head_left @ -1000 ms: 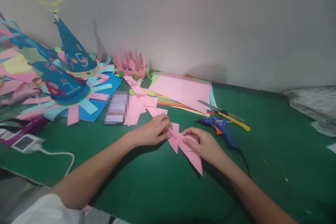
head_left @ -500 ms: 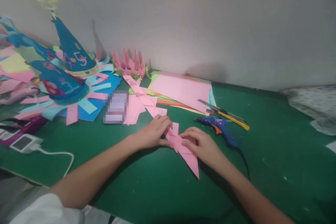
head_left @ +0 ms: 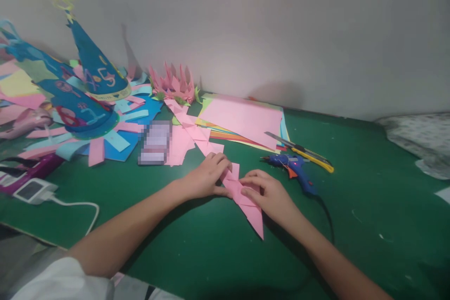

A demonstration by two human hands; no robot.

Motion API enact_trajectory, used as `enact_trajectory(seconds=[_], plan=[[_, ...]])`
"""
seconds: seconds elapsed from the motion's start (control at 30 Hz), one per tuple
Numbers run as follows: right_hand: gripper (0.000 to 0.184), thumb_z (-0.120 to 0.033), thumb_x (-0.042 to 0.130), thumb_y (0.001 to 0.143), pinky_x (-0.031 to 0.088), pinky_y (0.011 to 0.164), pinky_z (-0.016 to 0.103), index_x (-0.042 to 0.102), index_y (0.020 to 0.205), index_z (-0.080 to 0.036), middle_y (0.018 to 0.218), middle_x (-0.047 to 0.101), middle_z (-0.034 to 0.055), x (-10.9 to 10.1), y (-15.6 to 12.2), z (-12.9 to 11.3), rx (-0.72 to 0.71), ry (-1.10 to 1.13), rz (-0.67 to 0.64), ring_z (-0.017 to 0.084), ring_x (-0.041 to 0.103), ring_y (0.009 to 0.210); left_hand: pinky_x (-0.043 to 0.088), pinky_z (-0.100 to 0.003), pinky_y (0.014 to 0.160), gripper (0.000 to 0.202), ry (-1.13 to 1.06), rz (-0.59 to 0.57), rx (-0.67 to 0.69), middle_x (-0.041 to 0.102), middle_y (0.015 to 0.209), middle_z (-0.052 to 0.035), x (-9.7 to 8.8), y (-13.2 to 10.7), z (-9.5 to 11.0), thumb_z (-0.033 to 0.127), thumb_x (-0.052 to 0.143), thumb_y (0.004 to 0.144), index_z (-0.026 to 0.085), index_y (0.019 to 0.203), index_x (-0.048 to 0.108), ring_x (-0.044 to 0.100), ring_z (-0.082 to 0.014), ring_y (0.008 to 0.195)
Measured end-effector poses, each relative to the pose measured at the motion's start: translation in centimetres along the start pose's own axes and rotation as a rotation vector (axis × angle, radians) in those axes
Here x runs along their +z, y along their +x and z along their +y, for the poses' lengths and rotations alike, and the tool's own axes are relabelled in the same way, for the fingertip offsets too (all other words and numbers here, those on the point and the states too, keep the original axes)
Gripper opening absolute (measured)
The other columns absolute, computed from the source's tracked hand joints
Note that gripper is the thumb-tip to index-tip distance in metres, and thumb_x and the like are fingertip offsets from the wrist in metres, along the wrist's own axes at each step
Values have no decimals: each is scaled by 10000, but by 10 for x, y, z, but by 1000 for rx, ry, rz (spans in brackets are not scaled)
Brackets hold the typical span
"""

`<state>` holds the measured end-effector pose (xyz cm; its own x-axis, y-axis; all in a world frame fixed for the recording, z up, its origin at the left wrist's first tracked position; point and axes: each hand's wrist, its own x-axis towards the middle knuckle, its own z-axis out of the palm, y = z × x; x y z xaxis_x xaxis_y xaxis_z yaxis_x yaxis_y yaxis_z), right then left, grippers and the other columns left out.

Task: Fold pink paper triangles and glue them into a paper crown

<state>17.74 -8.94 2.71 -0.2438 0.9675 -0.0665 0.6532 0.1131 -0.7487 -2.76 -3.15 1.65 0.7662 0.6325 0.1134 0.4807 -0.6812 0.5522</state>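
Note:
A folded pink paper piece [head_left: 250, 206] with a pointed tip lies on the green table [head_left: 197, 248]. My left hand [head_left: 206, 178] presses its upper left part with curled fingers. My right hand [head_left: 269, 194] pinches and presses the paper's middle from the right, fingers bent onto a fold. Both hands rest on the table over the paper, almost touching each other.
A blue glue gun [head_left: 295, 171] and a yellow utility knife [head_left: 302, 150] lie just right of my hands. A stack of coloured paper sheets [head_left: 242, 119], pink scraps [head_left: 183, 140], a pink paper crown [head_left: 172, 84], blue party hats [head_left: 94, 65], a phone [head_left: 154, 143] and a charger [head_left: 33, 190] sit at the left and back.
The pink piece has been folded narrower and its tip has shifted slightly left. My right hand moved a little left toward my left hand.

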Motion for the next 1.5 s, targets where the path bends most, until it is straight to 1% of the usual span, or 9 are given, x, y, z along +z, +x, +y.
enact_trajectory(seconds=[0.17,0.47,0.67,0.83,1.0,1.13,1.3,1.4,1.5], plan=[[179,-226,587,767,461,819,338,714,893,-228,967,629,54,2,0,1,3,14,22,203,597,907,418,-393,836,521,25,6,5,466,1076,-98,1,0,0,497,701,692,179,1036,474,408,-250,984],[175,-249,593,750,476,762,327,726,863,-232,942,646,53,2,0,0,36,42,57,203,613,857,413,-391,842,516,18,11,-12,463,1070,-94,0,0,1,483,714,682,181,1023,471,406,-253,989],[187,-261,586,760,472,747,322,723,882,-221,947,646,61,2,0,2,45,46,50,202,607,858,413,-386,840,540,12,2,-17,467,1063,-98,0,0,2,498,718,672,170,1023,471,403,-252,981],[179,-261,591,761,474,755,322,717,884,-228,955,641,56,4,-2,2,42,36,41,202,609,861,408,-404,849,568,29,15,-7,458,1081,-104,1,-1,3,539,708,661,175,1033,479,397,-265,1000],[181,-249,595,751,473,764,323,715,885,-227,955,641,57,6,-3,1,31,35,55,205,607,876,413,-403,853,557,37,3,-19,447,1104,-111,2,-2,4,494,722,671,170,1049,472,391,-267,1014],[179,-250,596,753,461,790,323,711,887,-214,964,636,61,8,-3,3,42,37,54,205,601,893,404,-423,888,567,29,15,-6,427,1147,-112,3,-2,4,493,722,671,186,1074,467,388,-269,1040],[183,-240,584,769,448,806,316,697,911,-214,974,625,54,10,-3,4,27,14,42,196,594,890,418,-422,860,494,60,13,-15,422,1132,-110,4,-2,5,487,708,690,187,1021,498,397,-264,1009],[200,-204,582,756,434,841,325,669,935,-218,975,620,47,9,-3,2,9,9,54,200,580,930,419,-416,844,403,73,-3,-7,409,1132,-105,3,-3,7,465,700,708,187,949,536,393,-263,1002],[196,-177,581,737,431,834,325,634,922,-216,963,616,41,9,-3,0,17,17,65,200,570,938,416,-411,839,351,78,-7,9,407,1117,-96,3,-4,8,451,698,708,181,881,554,385,-268,1010]])
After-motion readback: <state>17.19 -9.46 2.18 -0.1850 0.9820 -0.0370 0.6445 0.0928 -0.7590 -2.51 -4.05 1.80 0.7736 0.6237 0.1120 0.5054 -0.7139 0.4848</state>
